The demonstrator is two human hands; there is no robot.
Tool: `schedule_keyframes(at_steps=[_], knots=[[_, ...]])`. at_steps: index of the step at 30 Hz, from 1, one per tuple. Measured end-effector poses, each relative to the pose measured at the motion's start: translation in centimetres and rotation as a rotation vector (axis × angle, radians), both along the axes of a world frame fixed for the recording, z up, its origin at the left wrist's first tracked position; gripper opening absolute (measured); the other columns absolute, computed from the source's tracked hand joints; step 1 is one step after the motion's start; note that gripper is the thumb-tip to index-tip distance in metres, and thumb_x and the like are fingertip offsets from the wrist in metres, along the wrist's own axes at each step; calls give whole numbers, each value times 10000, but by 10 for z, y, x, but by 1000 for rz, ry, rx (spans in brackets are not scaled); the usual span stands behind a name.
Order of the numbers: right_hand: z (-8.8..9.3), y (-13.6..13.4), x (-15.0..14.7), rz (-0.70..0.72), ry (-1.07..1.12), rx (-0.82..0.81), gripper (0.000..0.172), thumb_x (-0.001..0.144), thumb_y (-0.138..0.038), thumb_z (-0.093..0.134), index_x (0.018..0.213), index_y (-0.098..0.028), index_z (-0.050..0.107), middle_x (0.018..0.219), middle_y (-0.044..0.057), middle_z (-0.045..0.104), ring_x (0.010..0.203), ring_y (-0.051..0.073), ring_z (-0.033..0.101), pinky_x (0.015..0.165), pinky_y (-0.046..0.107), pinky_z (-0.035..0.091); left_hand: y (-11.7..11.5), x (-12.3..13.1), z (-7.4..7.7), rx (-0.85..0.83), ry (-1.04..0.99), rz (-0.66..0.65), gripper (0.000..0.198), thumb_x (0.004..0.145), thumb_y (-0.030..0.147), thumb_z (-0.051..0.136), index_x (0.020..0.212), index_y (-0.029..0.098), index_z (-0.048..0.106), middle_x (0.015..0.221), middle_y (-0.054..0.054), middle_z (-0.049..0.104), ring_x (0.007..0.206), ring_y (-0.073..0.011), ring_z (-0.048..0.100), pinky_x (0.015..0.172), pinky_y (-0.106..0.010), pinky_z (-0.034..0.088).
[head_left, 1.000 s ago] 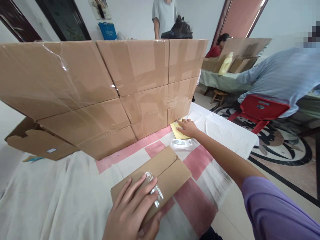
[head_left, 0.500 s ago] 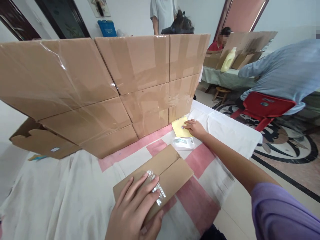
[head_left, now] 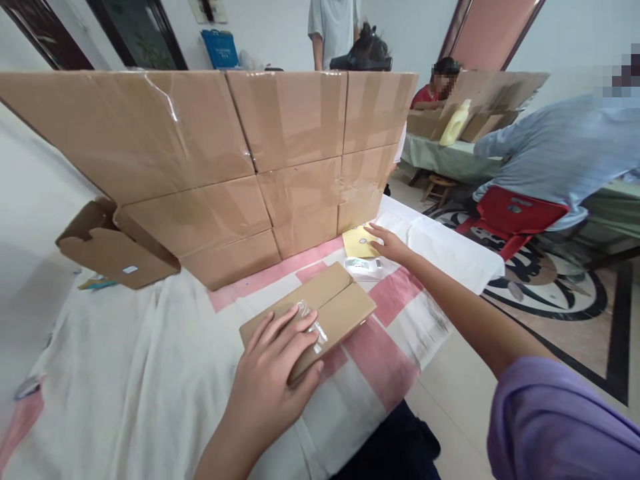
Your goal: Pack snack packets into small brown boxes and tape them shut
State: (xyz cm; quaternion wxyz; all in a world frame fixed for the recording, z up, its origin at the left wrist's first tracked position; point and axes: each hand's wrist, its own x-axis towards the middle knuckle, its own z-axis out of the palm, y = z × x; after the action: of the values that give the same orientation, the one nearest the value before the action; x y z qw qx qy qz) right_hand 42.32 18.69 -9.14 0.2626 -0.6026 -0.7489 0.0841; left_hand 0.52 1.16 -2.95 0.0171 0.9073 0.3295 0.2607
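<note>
Pale walls (head_left: 400, 30) surround the room, and before you is one table draped in greyish-white, partly pink-chequered cloth (head_left: 115, 373). Across it stands one tall brown cardboard partition (head_left: 300, 127), showing you nine panels under shiny clear tape. Four other people are about: one in a grey shirt (head_left: 334, 33) and one dark-haired head (head_left: 369, 48) beyond the partition's top edge, one in a light-blue shirt (head_left: 540, 143) and one in a red top (head_left: 423, 99) off to its right. One red plastic chair (head_left: 520, 212) and one pale-yellow plastic bottle (head_left: 455, 124) are also to its right. By the partition's lower left sits one open brown cardboard carton (head_left: 110, 257).

Your left hand (head_left: 274, 360) is spread fairly wide, fingers lying on one flat, closed brown cardboard box (head_left: 343, 300), thumb along its near side. Your right hand (head_left: 393, 245) is loosely open, fingers stretched over pale-yellow paper (head_left: 354, 244); whether they touch it, you cannot tell.

Your box lies slantwise in front of the partition's right half, with a seam across its top and one crinkled strip of clear tape (head_left: 319, 339) by your fingertips. At the foot of the partition's right end is the paper, and just in front of that, one small white object (head_left: 364, 268) bearing a printed patch.
</note>
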Motion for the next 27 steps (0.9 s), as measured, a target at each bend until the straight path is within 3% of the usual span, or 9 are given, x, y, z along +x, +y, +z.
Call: schedule_keyframes(at_steps=[4,6,11,13,16,18,21,24,27], knots=[[22,-44,-28,141,97,2,315,970,-355,542,1126,-237,788,1232,92,755,1222,281,666,1113,478,482,1,-2,-1,-19,9,5,223,930,297,581,1152,295,566,1425,20,642,1409,-272,509,1139,-592,437],[32,-71,-46,241,198,-56,347,982,-432,562,1209,-257,759,1307,77,724,1264,271,642,1122,458,469,3,-3,1,-34,23,-14,223,931,298,585,1154,296,576,1413,20,652,1412,-268,513,1154,-588,434],[32,-124,-90,638,648,-368,904,886,-735,600,1632,-345,272,1657,86,387,1486,298,430,1169,484,403,9,-10,6,-90,89,-105,223,941,305,601,1163,295,614,1431,11,641,1428,-248,504,1197,-552,415],[25,-130,-97,563,765,-287,884,891,-759,564,1624,-343,296,1629,102,429,1450,299,477,1146,491,427,10,-14,7,-93,79,-111,232,939,302,618,1170,288,626,1437,-7,636,1427,-245,505,1210,-539,404],[17,-123,-86,194,810,-6,526,975,-613,551,1398,-306,608,1439,99,622,1303,285,603,1080,487,479,9,-17,8,-85,49,-89,237,928,295,647,1164,274,646,1451,-44,613,1399,-243,530,1211,-502,408],[15,-118,-70,-8,748,93,354,978,-510,584,1203,-269,710,1284,91,703,1202,284,650,1045,487,495,7,-17,8,-69,47,-67,241,927,289,654,1167,271,654,1448,-58,604,1383,-241,541,1197,-477,423],[13,-124,-48,-6,635,51,287,964,-425,598,1146,-245,727,1240,98,720,1172,299,658,1015,492,508,5,-20,5,-32,94,-50,361,931,297,655,1290,290,615,1459,-54,602,1403,-246,517,1192,-463,416],[7,-145,-50,295,630,-96,492,962,-414,607,1439,-299,571,1539,90,535,1420,310,494,1122,509,438,5,-34,-3,-6,170,-35,541,934,304,646,1455,302,500,1500,-46,582,1457,-256,461,1235,-483,351],[-4,-165,-83,656,650,-258,1061,853,-512,745,1662,-358,76,1749,61,90,1598,331,145,1241,548,270,7,-55,-11,28,166,-10,607,928,261,623,1507,319,449,1507,-46,578,1485,-270,426,1255,-519,321]])
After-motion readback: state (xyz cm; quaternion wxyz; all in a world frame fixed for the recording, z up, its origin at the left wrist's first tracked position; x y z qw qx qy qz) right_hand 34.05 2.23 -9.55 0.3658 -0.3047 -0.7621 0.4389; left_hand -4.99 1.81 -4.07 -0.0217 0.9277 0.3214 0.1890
